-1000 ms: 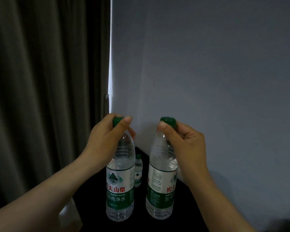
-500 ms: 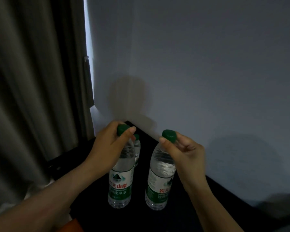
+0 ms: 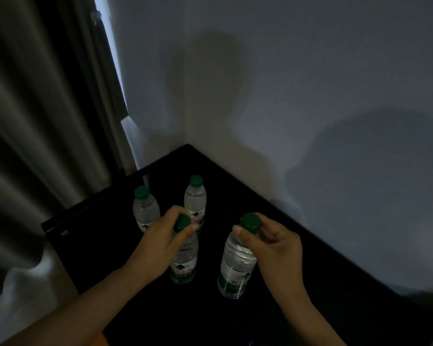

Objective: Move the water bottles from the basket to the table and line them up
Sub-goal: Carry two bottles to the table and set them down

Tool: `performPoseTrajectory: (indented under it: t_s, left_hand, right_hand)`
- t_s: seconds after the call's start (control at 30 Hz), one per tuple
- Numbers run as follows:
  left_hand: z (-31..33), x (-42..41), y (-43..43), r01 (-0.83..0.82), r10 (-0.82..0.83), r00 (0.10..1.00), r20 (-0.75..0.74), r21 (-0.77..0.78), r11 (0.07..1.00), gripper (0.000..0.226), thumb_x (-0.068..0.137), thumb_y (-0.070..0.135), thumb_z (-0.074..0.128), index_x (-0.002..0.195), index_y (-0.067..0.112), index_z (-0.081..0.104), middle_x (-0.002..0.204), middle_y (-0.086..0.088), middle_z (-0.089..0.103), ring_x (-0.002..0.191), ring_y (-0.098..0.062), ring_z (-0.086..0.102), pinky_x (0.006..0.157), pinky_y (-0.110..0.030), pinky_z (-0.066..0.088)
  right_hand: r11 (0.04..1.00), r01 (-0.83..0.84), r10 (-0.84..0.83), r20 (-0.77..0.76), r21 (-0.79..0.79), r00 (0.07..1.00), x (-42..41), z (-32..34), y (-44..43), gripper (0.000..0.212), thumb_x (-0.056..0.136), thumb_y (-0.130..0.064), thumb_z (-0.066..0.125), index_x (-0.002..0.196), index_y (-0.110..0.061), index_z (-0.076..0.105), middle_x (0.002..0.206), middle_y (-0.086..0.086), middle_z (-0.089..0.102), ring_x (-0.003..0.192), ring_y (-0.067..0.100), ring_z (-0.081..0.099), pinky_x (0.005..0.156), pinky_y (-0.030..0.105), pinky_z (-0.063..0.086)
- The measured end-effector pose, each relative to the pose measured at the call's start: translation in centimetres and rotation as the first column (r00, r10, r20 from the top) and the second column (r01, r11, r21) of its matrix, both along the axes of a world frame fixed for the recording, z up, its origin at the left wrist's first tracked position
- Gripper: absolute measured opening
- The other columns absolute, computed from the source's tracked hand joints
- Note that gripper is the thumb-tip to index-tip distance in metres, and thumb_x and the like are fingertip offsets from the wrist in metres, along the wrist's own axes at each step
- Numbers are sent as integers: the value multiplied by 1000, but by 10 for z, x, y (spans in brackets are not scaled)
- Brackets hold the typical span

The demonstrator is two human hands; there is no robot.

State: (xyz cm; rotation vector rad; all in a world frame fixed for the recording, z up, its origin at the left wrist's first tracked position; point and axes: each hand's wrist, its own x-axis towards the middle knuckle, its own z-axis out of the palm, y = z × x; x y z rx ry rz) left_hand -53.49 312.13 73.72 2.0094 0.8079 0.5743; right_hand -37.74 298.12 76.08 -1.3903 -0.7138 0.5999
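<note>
Several clear water bottles with green caps stand on a black table (image 3: 310, 283). My left hand (image 3: 160, 242) grips the neck of one bottle (image 3: 184, 260) just under its cap. My right hand (image 3: 273, 242) pinches the cap and neck of a second bottle (image 3: 235, 268) to the right of it. Both held bottles are upright with their bases at the table top. Two more bottles stand free behind them: one at the back left (image 3: 145, 209) and one at the back middle (image 3: 195, 199). The basket is out of view.
The table sits in a corner against a grey wall (image 3: 310, 96). Dark curtains (image 3: 35, 121) hang at the left beside the table's left edge. A pale surface (image 3: 23, 290) lies low at the left. The room is dim.
The view has tipped downward, bringing the table top and both back bottles into sight. Both hands kept their hold and lowered their bottles onto the table.
</note>
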Motion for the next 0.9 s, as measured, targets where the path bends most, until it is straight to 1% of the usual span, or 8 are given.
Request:
performPoseTrajectory:
  t_s: [0.17, 0.27, 0.33, 0.43, 0.57, 0.7, 0.8, 0.9]
  left_hand:
    - [-30, 12, 9, -23, 22, 1000, -16, -89, 996, 18, 89, 37, 51, 96, 21, 52, 93, -9, 64, 82, -21, 62, 73, -36, 49]
    - [-40, 14, 12, -61, 62, 998, 5, -102, 993, 26, 83, 46, 47, 97, 24, 52, 96, -2, 65, 83, -12, 62, 72, -31, 48]
    - [-47, 13, 14, -90, 92, 996, 13, -111, 990, 26, 81, 49, 47, 98, 29, 52, 99, 2, 65, 91, -7, 61, 76, -31, 50]
    - [-56, 12, 11, -136, 141, 990, 29, -121, 983, 31, 80, 52, 48, 102, 31, 53, 104, 15, 64, 96, 5, 59, 76, -16, 47]
    - [-65, 11, 5, -163, 164, 986, 16, -77, 984, 29, 84, 45, 50, 107, 27, 53, 106, 23, 61, 99, 14, 55, 76, 0, 40]
    - [-69, 7, 8, -164, 165, 986, -3, -59, 985, 22, 89, 35, 54, 109, 26, 52, 106, 21, 61, 98, 12, 55, 75, -2, 42]
    - [-70, 7, 9, -154, 154, 988, -21, -50, 987, 17, 91, 36, 53, 106, 31, 49, 104, 16, 61, 96, 14, 54, 76, -10, 45]
    - [-70, 7, 9, -149, 148, 989, -20, -39, 988, 14, 88, 46, 47, 100, 39, 46, 101, 12, 62, 91, 12, 54, 77, -17, 47]
  right_hand:
    - [995, -35, 38, 31, -97, 999, 14, -25, 5, 10, 74, -15, 80, 80, -12, 72, 77, 8, 72, 73, 12, 66, 67, 23, 54]
    - [992, -42, 46, 35, -116, 998, 19, -35, 9, 11, 74, -13, 80, 80, -10, 71, 77, 12, 70, 72, 12, 64, 68, 24, 54]
    - [992, -51, 54, 26, -113, 998, 22, -41, 10, 13, 74, -15, 80, 80, -9, 71, 78, 13, 69, 72, 12, 64, 68, 24, 54]
    - [987, -88, 90, 3, -134, 996, 26, -49, 13, 18, 74, -22, 80, 83, -10, 71, 80, 12, 70, 75, 14, 65, 71, 28, 55]
    - [975, -81, 97, 67, -209, 993, 28, -58, 20, 25, 70, -34, 79, 85, -16, 71, 81, 6, 72, 76, 12, 68, 70, 32, 57]
    - [956, -60, 115, 180, -289, 977, 30, -63, 30, 29, 70, -40, 75, 86, -17, 67, 76, 2, 70, 73, 12, 68, 69, 41, 56]
    - [947, -28, 109, 240, -319, 965, 30, -66, 39, 27, 68, -43, 72, 85, -23, 66, 77, -3, 71, 75, 14, 70, 69, 38, 57]
    - [933, -19, 137, 307, -360, 942, 30, -72, 48, 17, 74, -32, 74, 83, -22, 64, 76, -6, 69, 73, 8, 67, 69, 35, 56]
